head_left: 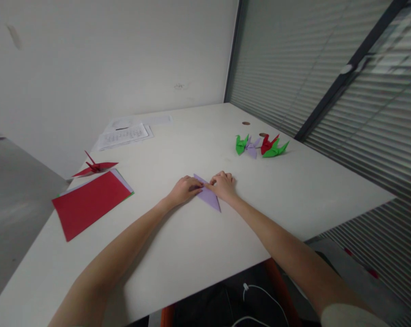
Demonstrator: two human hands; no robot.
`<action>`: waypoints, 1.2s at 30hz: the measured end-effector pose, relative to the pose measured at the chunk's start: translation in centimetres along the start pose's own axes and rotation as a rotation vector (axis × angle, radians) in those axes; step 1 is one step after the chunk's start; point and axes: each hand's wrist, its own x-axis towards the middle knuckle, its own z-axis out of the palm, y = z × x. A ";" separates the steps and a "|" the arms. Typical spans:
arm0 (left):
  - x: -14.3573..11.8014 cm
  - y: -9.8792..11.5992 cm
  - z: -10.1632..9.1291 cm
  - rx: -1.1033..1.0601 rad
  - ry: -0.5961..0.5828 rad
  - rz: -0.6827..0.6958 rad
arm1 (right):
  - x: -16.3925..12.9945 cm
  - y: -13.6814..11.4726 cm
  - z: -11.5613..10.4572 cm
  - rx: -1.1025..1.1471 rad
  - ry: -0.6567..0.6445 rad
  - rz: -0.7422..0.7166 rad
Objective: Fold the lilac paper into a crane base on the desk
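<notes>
A folded piece of light purple origami paper (pixel 210 200) lies on the white table (pixel 185 254) in front of me. It has a slim, pointed shape, with one tip toward me and the other away. My left hand (pixel 185 190) is closed at its left side, thumb and fingers pressed on the paper near the middle. From the right, my right hand (pixel 223 185) pinches the paper's upper part, its thumb close to the left fingertips and its other fingers curled. The fingers partly cover the folds between them.
Left of my arms is a stack of red, purple and green paper sheets (pixel 92 204), with a red paper crane (pixel 95 167) behind it. Printed sheets (pixel 123 136) lie farther back. Several folded cranes, including a green one (pixel 241 145), stand at the back right near the blinds.
</notes>
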 end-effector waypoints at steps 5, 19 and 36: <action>0.0 -0.3 0.0 0.038 -0.028 0.045 | -0.1 0.0 -0.2 0.012 -0.001 0.001; 0.1 -0.5 -0.3 0.241 -0.138 0.131 | 1.4 1.3 -0.6 -0.018 0.005 0.086; -0.5 4.7 -0.8 0.422 -0.138 0.037 | 0.8 2.5 -1.0 0.388 -0.182 -0.685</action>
